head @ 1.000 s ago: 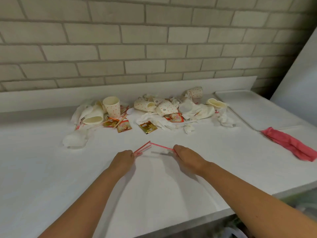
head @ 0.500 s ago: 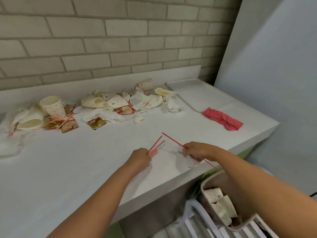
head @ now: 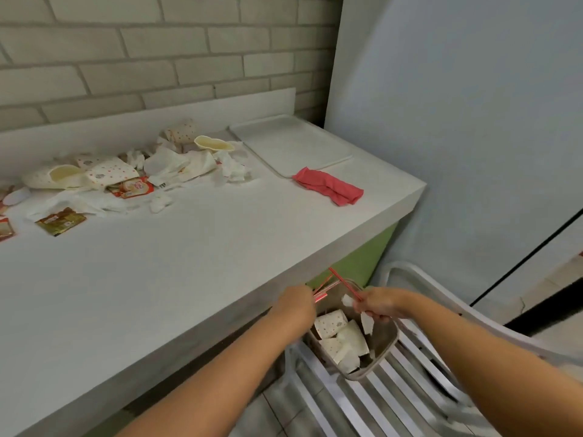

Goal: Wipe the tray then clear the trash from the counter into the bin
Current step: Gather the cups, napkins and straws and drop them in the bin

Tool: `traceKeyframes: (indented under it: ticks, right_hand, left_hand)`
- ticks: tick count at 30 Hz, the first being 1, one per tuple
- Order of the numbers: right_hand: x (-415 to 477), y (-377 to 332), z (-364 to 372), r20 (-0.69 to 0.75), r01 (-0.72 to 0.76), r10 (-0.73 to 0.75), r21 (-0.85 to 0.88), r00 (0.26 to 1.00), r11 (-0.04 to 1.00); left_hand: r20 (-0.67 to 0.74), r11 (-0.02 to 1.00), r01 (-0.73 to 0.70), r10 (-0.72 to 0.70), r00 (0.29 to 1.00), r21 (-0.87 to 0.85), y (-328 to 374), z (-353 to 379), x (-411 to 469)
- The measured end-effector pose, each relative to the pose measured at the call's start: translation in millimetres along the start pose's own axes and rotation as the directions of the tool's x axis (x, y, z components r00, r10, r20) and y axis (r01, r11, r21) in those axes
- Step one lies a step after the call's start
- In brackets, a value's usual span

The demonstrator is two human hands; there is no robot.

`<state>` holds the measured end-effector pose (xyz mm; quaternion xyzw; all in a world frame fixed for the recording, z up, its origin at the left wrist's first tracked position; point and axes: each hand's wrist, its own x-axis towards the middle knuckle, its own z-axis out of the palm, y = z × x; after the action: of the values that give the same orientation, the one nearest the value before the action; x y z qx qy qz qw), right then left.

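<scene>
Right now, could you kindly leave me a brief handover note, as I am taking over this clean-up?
Left hand grips a bundle of red straws just above the bin.
Right hand pinches another straw and white paper scraps over the bin.
The bin sits on a slatted chair beside the counter, with discarded cups inside.
Done: the tray looks bare and the red cloth lies at its near corner, so wiping seems finished.
Left: drop the straws and scraps, then clear the trash pile near the wall.
</scene>
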<state>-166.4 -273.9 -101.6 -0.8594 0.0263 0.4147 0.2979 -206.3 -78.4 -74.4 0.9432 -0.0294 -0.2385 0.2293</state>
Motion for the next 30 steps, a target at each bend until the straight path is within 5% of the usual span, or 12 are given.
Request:
traceKeyframes:
  ticks: [4, 9, 14, 18, 23, 30]
  right_hand:
    - [19, 49, 3, 0.007, -0.205, 0.206, -0.081, 0.978, 0.975]
    - [37, 61, 9, 0.002, -0.385, 0.388, -0.124, 0.922, 0.915]
    - [57, 49, 12, -0.006, -0.372, 0.374, 0.079, 0.927, 0.925]
    - [70, 39, 11, -0.051, -0.201, 0.214, 0.198, 0.975, 0.959]
    - [75, 25, -2, -0.151, -0.099, 0.111, 0.082, 0.982, 0.992]
    - [65, -14, -13, 0.02, -0.143, 0.145, -0.083, 0.989, 0.986]
  left_hand:
    - [0.252, 0.973, 0.167, -0.124, 0.96, -0.157, 3, 45, 20]
    - [0.526, 0.702, 0.528, -0.253, 0.812, -0.478, -9, 76, 42]
    - [0.532, 0.474, 0.585, -0.258, 0.807, -0.658, 8, 80, 56]
    - [0.552, 0.374, 0.559, -0.135, 0.823, -0.74, 19, 77, 66]
    - [0.548, 0.436, 0.533, -0.104, 0.83, -0.725, 19, 73, 73]
    - [0.411, 0.612, 0.364, -0.069, 0.909, -0.702, 18, 46, 68]
